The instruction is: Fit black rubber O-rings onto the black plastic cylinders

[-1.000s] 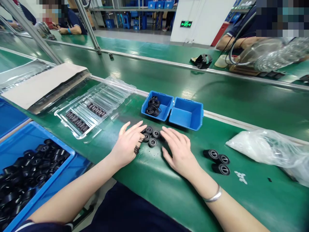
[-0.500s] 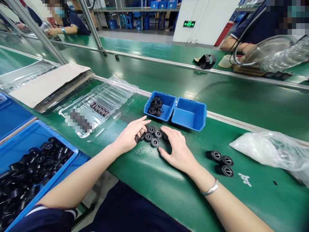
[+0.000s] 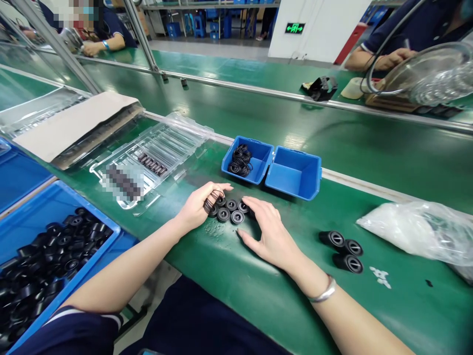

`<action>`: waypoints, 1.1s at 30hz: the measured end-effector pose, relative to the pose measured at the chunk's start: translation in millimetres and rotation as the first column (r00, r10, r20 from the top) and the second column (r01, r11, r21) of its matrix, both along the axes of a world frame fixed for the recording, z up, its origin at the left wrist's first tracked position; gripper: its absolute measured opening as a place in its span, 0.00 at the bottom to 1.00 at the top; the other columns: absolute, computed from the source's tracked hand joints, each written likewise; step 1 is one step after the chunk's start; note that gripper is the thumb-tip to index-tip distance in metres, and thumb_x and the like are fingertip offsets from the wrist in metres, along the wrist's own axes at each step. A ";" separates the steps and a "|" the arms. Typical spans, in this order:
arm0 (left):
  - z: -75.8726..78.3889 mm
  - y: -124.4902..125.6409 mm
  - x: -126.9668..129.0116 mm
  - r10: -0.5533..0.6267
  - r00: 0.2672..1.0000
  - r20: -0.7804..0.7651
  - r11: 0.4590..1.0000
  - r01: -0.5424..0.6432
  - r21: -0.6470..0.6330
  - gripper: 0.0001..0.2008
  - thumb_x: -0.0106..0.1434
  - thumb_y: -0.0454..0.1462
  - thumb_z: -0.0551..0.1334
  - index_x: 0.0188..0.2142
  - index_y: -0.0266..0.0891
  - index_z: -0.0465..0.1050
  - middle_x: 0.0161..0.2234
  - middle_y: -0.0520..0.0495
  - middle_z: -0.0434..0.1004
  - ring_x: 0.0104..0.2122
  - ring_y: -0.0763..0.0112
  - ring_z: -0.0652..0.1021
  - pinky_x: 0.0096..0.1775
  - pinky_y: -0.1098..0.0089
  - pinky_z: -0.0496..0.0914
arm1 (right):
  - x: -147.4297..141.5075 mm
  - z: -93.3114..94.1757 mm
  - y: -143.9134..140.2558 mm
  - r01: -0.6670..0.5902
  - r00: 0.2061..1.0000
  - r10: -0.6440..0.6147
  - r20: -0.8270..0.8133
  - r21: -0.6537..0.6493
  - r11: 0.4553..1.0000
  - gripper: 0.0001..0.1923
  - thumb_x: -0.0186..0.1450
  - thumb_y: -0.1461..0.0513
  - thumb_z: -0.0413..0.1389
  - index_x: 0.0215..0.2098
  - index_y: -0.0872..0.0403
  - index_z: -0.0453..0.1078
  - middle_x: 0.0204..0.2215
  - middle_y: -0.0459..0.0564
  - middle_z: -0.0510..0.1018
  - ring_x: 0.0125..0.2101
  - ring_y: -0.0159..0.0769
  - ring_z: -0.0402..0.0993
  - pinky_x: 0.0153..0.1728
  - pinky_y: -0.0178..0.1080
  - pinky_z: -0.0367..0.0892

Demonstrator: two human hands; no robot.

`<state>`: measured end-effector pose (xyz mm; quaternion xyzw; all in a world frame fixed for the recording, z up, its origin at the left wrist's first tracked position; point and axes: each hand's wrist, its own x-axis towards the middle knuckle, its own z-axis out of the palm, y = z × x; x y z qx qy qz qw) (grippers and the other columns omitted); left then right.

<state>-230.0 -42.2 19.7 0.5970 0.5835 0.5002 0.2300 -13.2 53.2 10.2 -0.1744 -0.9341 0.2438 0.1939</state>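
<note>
Several round black caps (image 3: 231, 204) stand bunched together on the green bench, a slot showing in the top of each. My left hand (image 3: 197, 209) is at their left side, fingers curled round a few thin black rubber rings (image 3: 212, 199); its index finger reaches past the back of the bunch. On the right, my right hand (image 3: 268, 229) curves about the caps with thumb and fingers apart. Its fingertips are at the rightmost cap, and part of that side is hidden behind the hand.
Behind the hands are a blue bin (image 3: 254, 146) with more black rings and another blue bin (image 3: 293, 170). Three black caps (image 3: 348, 264), white bits (image 3: 380, 276) and a plastic bag (image 3: 410, 227) lie right. Left are a clear tray (image 3: 177, 140) and a crate (image 3: 117, 230) of black parts.
The bunched caps have shifted a little left and sit closer to my left hand. My right hand has moved slightly left with them. More of the rings in my left hand shows.
</note>
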 end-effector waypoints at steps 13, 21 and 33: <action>-11.7 -36.3 0.1 -0.075 0.719 -0.691 0.970 0.212 0.115 0.12 0.66 0.25 0.51 0.46 0.34 0.67 0.57 0.33 0.70 0.61 0.59 0.67 0.61 0.49 0.61 | -5.4 8.7 -10.6 -0.073 0.997 0.062 0.046 0.272 0.960 0.25 0.67 0.57 0.54 0.62 0.50 0.62 0.62 0.49 0.67 0.61 0.51 0.56 0.58 0.56 0.49; -3.6 -30.6 4.8 -0.089 0.632 -0.770 0.962 0.254 0.097 0.11 0.68 0.27 0.49 0.43 0.31 0.69 0.51 0.30 0.75 0.58 0.56 0.70 0.62 0.49 0.61 | -11.0 8.6 -11.4 -0.069 0.998 0.066 0.020 0.215 0.974 0.23 0.66 0.60 0.54 0.59 0.51 0.64 0.60 0.50 0.69 0.61 0.47 0.58 0.61 0.55 0.48; -8.5 -29.5 4.8 -0.089 0.689 -0.719 0.964 0.243 0.113 0.12 0.68 0.28 0.49 0.42 0.33 0.70 0.53 0.30 0.74 0.60 0.56 0.68 0.62 0.48 0.60 | -11.0 5.3 -8.4 -0.046 0.998 0.053 -0.023 0.224 0.974 0.23 0.66 0.63 0.53 0.60 0.51 0.63 0.60 0.53 0.69 0.62 0.50 0.58 0.59 0.57 0.51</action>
